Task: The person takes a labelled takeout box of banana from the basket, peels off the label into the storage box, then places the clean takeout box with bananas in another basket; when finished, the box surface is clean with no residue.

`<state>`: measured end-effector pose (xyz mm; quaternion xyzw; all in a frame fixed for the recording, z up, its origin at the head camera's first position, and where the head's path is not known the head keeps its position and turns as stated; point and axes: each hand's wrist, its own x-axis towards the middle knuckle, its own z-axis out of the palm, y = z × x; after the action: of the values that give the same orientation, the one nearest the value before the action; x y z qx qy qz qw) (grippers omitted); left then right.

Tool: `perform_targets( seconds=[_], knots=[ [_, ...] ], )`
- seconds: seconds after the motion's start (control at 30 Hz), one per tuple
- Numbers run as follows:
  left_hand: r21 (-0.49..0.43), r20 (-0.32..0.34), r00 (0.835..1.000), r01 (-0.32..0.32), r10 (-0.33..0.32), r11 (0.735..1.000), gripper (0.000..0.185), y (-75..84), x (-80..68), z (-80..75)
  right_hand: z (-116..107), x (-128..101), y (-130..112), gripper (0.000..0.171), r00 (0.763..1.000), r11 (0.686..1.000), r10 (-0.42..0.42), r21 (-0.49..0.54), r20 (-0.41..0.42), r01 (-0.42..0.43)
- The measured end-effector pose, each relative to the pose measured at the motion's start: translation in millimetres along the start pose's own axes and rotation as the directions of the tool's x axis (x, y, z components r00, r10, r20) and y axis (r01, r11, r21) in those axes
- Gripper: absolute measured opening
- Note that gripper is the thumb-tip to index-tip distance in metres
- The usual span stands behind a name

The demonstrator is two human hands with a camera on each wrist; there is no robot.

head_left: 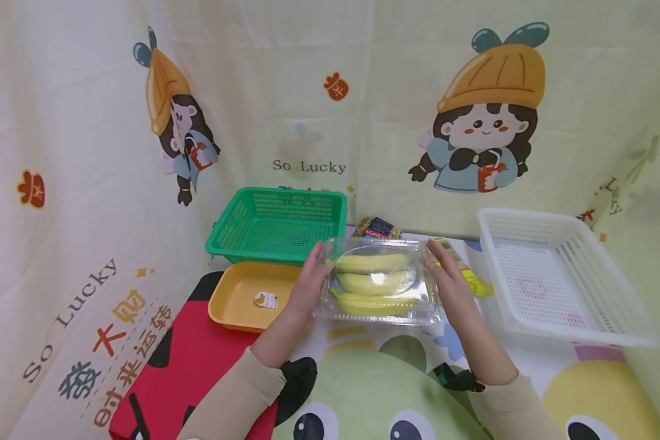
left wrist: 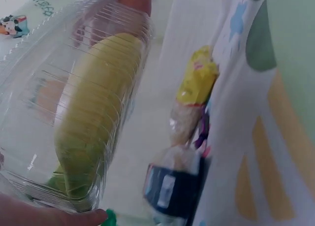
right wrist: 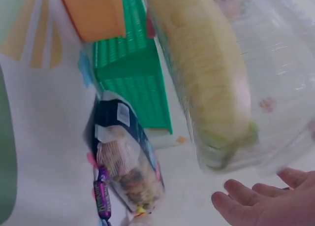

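A clear plastic clamshell box (head_left: 431, 313) with three bananas (head_left: 374, 283) inside is held up above the table. My left hand (head_left: 307, 280) grips its left end; in the left wrist view a finger lies along the box's lower edge. My right hand (head_left: 452, 282) is at the right end. In the right wrist view its fingers (right wrist: 241, 191) are spread and fairly straight, close to the box's end, with a small gap showing. The thumb is mostly out of that view, so contact there is hard to tell.
A green basket (head_left: 216, 243) stands behind a yellow tray (head_left: 228, 318) bearing a banana-print label (head_left: 266, 299). Behind the box lie a dark-labelled food bag (head_left: 378, 228) and a yellow packet (head_left: 475, 284). A white basket (head_left: 497, 269) stands right. Printed curtains hang behind.
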<state>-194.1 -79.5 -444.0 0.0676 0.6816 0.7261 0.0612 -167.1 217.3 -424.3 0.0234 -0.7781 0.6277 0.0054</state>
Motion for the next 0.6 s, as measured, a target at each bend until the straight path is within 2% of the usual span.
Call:
perform_targets(
  seconds=[0.23,0.43,0.6],
  knots=[
    [0.016,-0.052,0.998,-0.019,0.020,1.000,0.067,18.9,14.3,-26.4,18,5,-14,0.059,0.997,0.999,0.018,0.025,0.076,-0.019],
    [-0.023,-0.076,0.997,-0.035,0.033,0.999,0.069,27.2,24.0,-40.9,40,23,-23,0.057,0.998,0.999,0.052,-0.010,0.038,-0.051],
    [-0.063,-0.164,0.987,-0.007,-0.004,0.998,0.069,29.2,33.8,-50.8,60,42,-25,0.062,0.999,0.999,0.047,0.014,0.008,-0.047]
  ],
)
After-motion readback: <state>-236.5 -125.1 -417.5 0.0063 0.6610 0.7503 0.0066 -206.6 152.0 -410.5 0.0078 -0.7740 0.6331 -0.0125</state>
